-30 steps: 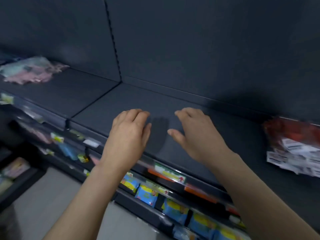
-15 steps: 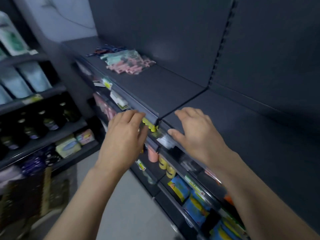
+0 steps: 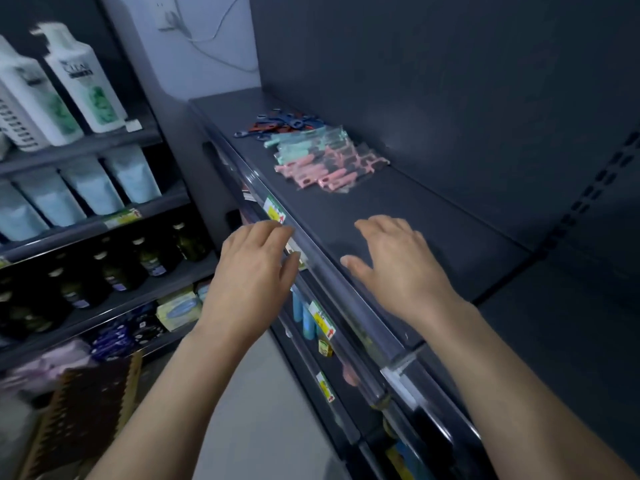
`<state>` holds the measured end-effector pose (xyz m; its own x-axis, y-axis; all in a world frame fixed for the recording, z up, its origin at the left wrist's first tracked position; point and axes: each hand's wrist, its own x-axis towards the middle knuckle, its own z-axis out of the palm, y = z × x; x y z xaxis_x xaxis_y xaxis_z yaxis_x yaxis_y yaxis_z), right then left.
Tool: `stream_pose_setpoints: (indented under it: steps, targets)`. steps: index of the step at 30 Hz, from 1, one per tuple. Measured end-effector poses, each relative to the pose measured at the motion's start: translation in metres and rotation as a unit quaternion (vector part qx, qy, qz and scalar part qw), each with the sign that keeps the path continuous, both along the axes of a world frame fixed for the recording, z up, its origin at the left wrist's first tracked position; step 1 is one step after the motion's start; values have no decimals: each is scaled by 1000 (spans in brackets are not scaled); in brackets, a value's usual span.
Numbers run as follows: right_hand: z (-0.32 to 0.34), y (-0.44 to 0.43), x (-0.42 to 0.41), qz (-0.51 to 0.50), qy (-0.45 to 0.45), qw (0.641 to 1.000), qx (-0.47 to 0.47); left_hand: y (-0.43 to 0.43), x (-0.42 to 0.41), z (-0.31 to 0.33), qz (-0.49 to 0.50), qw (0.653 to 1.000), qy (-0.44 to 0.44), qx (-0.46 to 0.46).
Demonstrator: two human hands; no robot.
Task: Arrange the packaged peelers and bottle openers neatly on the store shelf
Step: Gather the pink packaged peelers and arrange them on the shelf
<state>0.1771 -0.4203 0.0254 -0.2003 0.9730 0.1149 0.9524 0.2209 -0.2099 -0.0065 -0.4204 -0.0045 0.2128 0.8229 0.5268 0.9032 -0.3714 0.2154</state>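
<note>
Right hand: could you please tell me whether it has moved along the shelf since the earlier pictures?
Yes. The right hand has travelled left, crossing the shelf joint, and is now over the section that holds the pink packaged peelers.

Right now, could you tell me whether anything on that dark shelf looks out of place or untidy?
Yes: the packaged peelers lie in a loose, overlapping heap at mixed angles, and the bottle openers beyond them are jumbled together, not set in rows.

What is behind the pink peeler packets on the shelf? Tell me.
Green peeler packets right behind; farther back, blue and red bottle openers. Anything beneath the packets is hidden.
</note>
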Motion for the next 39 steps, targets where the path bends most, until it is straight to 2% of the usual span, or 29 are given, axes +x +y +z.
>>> stream_pose_setpoints:
  steps: [7,17,24,34,39]
  targets:
    - [-9,74,-22,-47,7,999,-6,91,-23,-11,-44,999,-4,-23]
    - [-16,180,-91,-176,19,984,-28,241,-80,-10,-172,984,12,-40]
    - [-26,217,-92,-275,30,959,-56,307,-64,-25,-240,968,12,-75]
    - [-50,287,-61,-314,58,945,-71,371,-20,-43,-236,963,106,-81]
    - [-65,317,-55,-369,96,919,-96,389,0,-43,-190,955,168,-152]
